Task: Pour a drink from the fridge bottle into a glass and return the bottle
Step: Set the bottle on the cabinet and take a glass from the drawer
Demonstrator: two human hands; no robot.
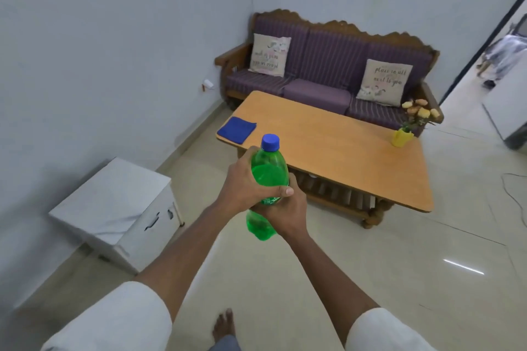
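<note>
The left hand (242,182) is wrapping its fingers round the upper body of the green bottle (268,171), capped in blue; the right hand (285,208) is gripping it lower down, in the air before the wooden table (356,157).

Home living room: sofa (328,71), coffee table (342,151)

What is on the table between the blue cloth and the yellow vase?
Nothing: between blue cloth and yellow vase the table top is bare, in the head view.
</note>
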